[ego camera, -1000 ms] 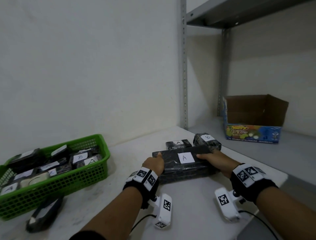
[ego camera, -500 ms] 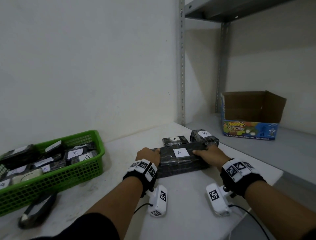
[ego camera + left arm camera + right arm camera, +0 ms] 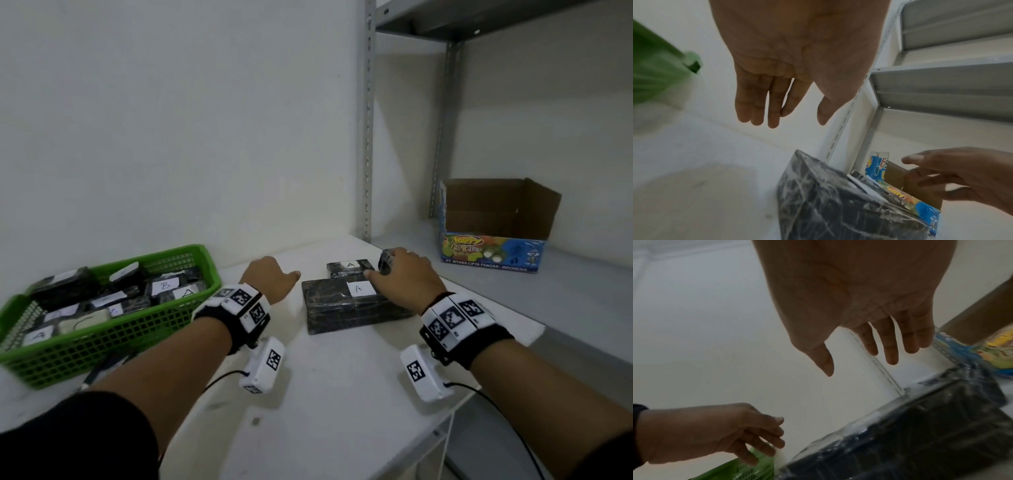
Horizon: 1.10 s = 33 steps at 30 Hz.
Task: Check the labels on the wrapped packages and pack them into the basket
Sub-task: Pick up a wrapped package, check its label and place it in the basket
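Green basket [image 3: 113, 337], cut off by the frame edge, sits left of the left hand [image 3: 270, 279], packages inside partly overlapping. That hand hovers empty, fingers loose. Between the hands lies the big package [image 3: 346, 308], labelled A. The right hand [image 3: 406, 279], fingers spread, hides most of a small package [image 3: 387, 262] beyond.
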{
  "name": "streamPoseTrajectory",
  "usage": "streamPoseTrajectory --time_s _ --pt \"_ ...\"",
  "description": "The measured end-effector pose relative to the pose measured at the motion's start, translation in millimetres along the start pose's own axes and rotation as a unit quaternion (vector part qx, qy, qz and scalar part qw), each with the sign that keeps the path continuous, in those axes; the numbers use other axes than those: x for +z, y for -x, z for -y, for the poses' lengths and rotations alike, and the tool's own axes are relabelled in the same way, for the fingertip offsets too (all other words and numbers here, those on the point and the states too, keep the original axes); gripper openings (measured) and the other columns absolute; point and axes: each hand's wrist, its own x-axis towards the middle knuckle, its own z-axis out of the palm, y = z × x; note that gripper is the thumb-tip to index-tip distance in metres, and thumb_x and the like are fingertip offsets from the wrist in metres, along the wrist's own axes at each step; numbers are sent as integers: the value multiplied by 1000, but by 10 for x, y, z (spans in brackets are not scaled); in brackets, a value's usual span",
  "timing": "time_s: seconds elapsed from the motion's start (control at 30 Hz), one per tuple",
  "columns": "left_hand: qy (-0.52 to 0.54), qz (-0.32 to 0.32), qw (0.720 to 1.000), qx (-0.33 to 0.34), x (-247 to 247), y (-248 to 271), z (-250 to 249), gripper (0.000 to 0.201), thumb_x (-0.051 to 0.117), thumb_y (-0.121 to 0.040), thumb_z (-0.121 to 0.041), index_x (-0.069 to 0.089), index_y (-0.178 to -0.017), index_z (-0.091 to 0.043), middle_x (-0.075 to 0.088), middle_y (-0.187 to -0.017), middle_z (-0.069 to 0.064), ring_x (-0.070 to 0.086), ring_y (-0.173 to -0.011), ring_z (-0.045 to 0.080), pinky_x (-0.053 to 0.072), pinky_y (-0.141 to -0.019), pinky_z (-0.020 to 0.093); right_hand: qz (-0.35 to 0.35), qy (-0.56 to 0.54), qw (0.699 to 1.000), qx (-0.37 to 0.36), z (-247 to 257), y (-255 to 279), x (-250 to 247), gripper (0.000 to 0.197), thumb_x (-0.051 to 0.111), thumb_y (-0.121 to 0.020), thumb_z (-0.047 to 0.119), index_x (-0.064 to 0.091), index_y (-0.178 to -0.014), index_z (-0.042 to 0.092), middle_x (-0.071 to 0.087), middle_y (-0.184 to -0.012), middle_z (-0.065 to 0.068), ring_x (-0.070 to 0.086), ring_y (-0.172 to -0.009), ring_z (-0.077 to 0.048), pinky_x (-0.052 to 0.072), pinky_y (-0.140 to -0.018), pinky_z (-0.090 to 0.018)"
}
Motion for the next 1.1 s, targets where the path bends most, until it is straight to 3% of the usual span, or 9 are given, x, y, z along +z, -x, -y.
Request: streamPoseTrajectory --time_s 0.07,0.13,0.2,0.23,0.37,0.5,0.6,0.83,1.1 --pt "-16 -15 1000 13 -170 105 129 55 51 -96 -55 56 -73 -5 67 -93 15 61 -90 31 45 -73 32 16 4 999 -28 200 100 -29 80 61 -88 67 49 -146 14 59 -143 -14 52 -133 -36 46 -105 -46" --pt "-34 -31 999 28 -347 248 294 56 49 -97 -56 66 -106 -3 67 -120 13 60 -114 30 49 -91 34 40 8 998 -57 411 213 -31 91 59 -90 70 36 -158 14 51 -154 -13 46 -143 -35 42 -113 -46" --pt "-47 -40 997 35 -530 445 495 65 49 -98 -56 54 -139 -5 55 -143 10 49 -135 28 41 -110 36 62 5 994 -84 640 344 -8 97 58 -90 72 27 -163 16 45 -160 -11 41 -147 -34 40 -117 -48" --pt "-53 -38 997 33 -603 535 619 68 49 -97 -56 49 -144 -6 53 -147 10 47 -137 28 40 -112 36 77 -1 992 -96 751 409 26 99 57 -89 73 24 -163 17 42 -162 -11 39 -148 -34 38 -118 -49" --pt "-51 -50 997 29 -860 904 1158 55 57 -92 -55 62 -128 -13 67 -125 8 63 -112 26 52 -96 35 112 1 980 -163 1217 666 209 104 58 -88 75 19 -166 18 34 -167 -9 32 -153 -32 32 -123 -47" --pt "-93 -42 995 -1 -1017 1247 1655 59 59 -92 -56 55 -134 -15 60 -133 8 59 -116 26 50 -92 33 142 -5 962 -234 1672 949 455 101 60 -90 70 18 -166 18 28 -170 -4 25 -157 -27 30 -125 -44" --pt "-110 -41 993 -22 -1038 1426 1990 68 59 -90 -60 49 -142 -17 56 -136 8 57 -121 26 50 -98 36 162 -17 944 -287 1974 1143 677 93 65 -89 65 28 -162 20 39 -164 -4 34 -151 -26 36 -121 -44" --pt "-101 -11 993 -57 -930 1590 2414 57 63 -81 -64 60 -119 -21 63 -115 1 63 -99 20 56 -85 36 240 49 899 -364 2633 1436 1119 93 70 -92 46 22 -165 17 26 -170 -6 25 -156 -27 29 -124 -41" --pt "-54 45 993 -97 -697 1439 2460 38 67 -85 -43 66 -91 -6 71 -92 11 70 -90 29 55 -71 35 324 73 871 -361 3130 1415 1520 48 68 -91 4 62 -138 14 65 -138 -12 61 -126 -32 52 -99 -37"
